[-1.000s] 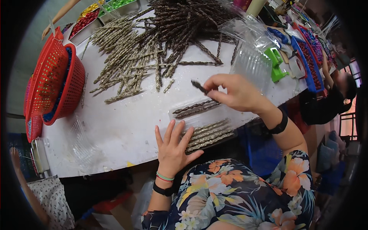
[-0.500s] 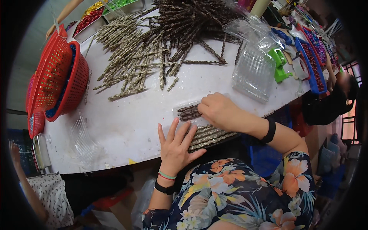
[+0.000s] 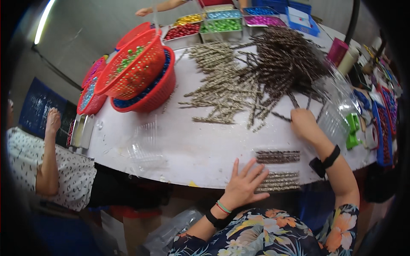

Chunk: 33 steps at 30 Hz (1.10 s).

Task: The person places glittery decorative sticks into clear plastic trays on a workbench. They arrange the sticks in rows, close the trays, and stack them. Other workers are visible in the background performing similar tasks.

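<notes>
My left hand point(image 3: 243, 185) lies with fingers spread beside two short rows of twisted glittery sticks at the table's near edge. The farther row holds dark brown sticks point(image 3: 277, 157), apparently in a clear plastic tray; the nearer row holds pale silvery-gold sticks point(image 3: 279, 181). My right hand point(image 3: 305, 126) is reached out at the near side of the big dark pile point(image 3: 286, 59). Its fingers are closed at the end of a loose dark twisted stick point(image 3: 280, 116); the fingertips are partly hidden. Pale gold sticks point(image 3: 222, 85) spread out left of the dark pile.
Red plastic baskets point(image 3: 147, 96) with shiny beads stand at left. Metal trays of coloured beads point(image 3: 222, 26) line the back. Clear plastic trays point(image 3: 335, 123), a green tape dispenser point(image 3: 353, 132) and a blue bin point(image 3: 381, 136) are at right. Co-workers stand left and at the back.
My right hand has left the dark row and reached away to the loose dark stick by the pile. My left hand stays spread by the rows. The view has swung left.
</notes>
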Each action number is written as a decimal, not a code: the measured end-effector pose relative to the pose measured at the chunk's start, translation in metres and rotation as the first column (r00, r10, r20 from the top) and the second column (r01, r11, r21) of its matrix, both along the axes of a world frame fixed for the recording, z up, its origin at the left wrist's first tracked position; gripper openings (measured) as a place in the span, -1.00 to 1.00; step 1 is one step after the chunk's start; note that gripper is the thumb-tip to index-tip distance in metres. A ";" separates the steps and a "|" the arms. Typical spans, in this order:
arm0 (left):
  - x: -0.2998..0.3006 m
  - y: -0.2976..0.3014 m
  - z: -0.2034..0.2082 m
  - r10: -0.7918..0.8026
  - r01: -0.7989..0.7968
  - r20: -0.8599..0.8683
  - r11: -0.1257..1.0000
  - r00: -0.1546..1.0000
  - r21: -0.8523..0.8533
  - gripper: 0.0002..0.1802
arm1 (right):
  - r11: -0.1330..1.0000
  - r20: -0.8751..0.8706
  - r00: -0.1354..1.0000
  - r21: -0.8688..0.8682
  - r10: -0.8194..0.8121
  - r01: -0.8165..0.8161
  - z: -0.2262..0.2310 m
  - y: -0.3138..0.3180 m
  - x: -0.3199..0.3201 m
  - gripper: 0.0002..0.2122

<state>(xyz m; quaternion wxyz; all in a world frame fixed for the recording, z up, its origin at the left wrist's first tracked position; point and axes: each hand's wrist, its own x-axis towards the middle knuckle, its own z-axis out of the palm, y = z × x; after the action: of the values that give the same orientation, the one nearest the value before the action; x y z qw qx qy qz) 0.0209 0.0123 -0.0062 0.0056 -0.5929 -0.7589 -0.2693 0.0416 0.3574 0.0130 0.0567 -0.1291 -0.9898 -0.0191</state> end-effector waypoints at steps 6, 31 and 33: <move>0.004 -0.004 -0.010 0.005 -0.005 0.020 1.000 1.000 0.027 -0.12 | 0.981 -0.207 0.977 -0.176 0.045 -0.082 0.048 -0.033 0.030 -0.90; 0.007 -0.001 -0.005 0.042 -0.043 0.021 0.998 0.999 0.043 -0.21 | 0.595 -0.130 0.990 -0.800 -0.050 -0.075 0.049 -0.099 0.087 -0.85; 0.007 0.000 -0.005 0.045 -0.045 0.016 0.998 0.999 0.038 -0.21 | 0.595 -0.140 0.989 -0.799 -0.043 -0.087 0.042 -0.099 0.090 -0.85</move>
<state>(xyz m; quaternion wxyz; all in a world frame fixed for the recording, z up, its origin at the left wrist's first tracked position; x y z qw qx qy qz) 0.0280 0.0118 -0.0115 0.0174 -0.5734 -0.7666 -0.2883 0.1311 0.2583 0.0551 0.0645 -0.1297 -0.8872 0.4381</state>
